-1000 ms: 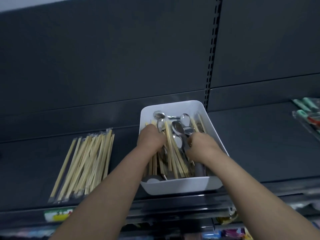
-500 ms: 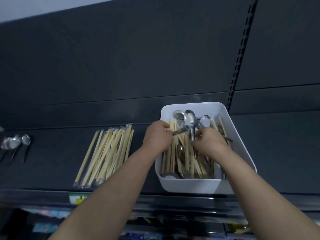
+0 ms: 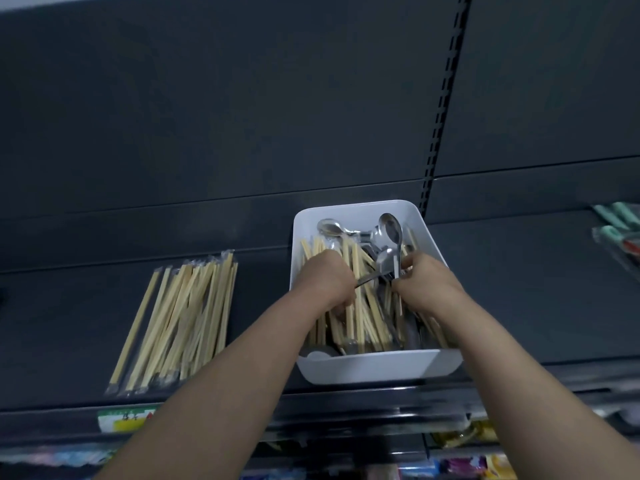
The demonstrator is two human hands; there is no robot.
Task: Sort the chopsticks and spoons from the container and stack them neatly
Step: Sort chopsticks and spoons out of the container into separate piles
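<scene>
Inside container (image 3: 381, 370): left hand (image 3: 325, 282), right hand (image 3: 426, 285) grip spoons (image 3: 390, 232).

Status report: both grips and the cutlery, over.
Left grip holds low spoon by its handle. Right grip pinches upright spoon. Both in white container; loose chopsticks crowd them.

- Your left hand (image 3: 325, 284) is curled into a fist, back of the hand up, gripping a thin spoon handle (image 3: 367, 278) that pokes out toward your right fingers (image 3: 410, 266).
- Your right hand (image 3: 427, 289) pinches the stem of an upright spoon (image 3: 391, 232), whose bowl rises beyond those fingers.
- Your left forearm (image 3: 225, 375) and right forearm (image 3: 512, 368) are bare and reach forward, converging, with the hands just apart.
</scene>
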